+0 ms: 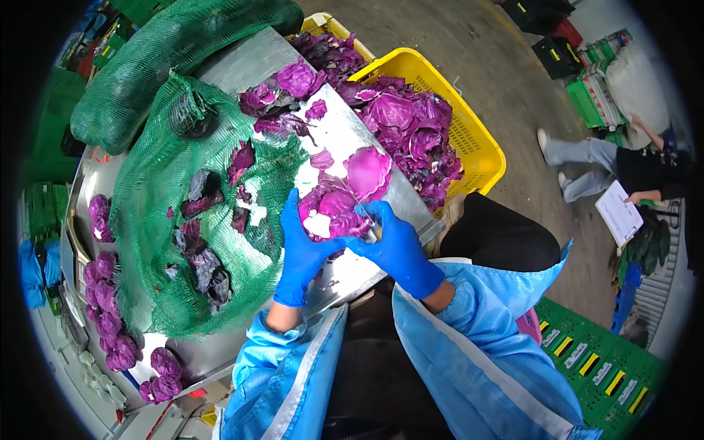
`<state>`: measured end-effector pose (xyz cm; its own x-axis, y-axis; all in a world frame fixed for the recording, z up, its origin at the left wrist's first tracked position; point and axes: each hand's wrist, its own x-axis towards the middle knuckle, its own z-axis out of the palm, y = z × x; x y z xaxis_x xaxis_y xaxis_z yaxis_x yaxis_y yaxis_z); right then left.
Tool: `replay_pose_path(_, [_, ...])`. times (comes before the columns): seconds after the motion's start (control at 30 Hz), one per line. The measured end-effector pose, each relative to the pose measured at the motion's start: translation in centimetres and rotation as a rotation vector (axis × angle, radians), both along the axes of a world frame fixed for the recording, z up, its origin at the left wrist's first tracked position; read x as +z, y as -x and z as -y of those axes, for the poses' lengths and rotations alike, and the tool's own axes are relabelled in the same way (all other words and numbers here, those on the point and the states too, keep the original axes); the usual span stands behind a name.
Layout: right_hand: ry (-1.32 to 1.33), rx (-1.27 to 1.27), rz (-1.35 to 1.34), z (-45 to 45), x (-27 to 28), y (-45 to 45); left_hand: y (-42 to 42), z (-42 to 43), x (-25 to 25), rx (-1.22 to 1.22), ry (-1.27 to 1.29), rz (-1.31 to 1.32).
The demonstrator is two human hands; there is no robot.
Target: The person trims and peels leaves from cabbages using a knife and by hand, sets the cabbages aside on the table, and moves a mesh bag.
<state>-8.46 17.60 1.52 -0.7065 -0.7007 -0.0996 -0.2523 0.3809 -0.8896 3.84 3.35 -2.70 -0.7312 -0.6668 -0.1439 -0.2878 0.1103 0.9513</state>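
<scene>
Purple cabbage is over the steel table, gripped between left hand and right hand. Current step: apparently leaf stripping. Next move likely requires steadying it and peeling further.

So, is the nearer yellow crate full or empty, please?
Largely full: purple cabbage leaves heap inside the yellow crate; its depth is hidden.

A round purple cabbage head with whitish patches and uneven outer leaves is over the flat, silver-coloured metal table, close to its near edge.
</scene>
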Motion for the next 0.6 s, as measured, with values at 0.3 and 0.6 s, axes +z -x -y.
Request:
replay_pose_path(0.3, [-0.276,-0.177,0.000,-3.4,-0.1,1.9,1.1,0.3,0.7,0.385,-0.289,-0.245])
replay_pose_path(0.6, [-0.243,-0.461,-0.299,-1.4,-1.9,14.0,0.5,2.0,0.3,0.252,-1.303,-0.459])
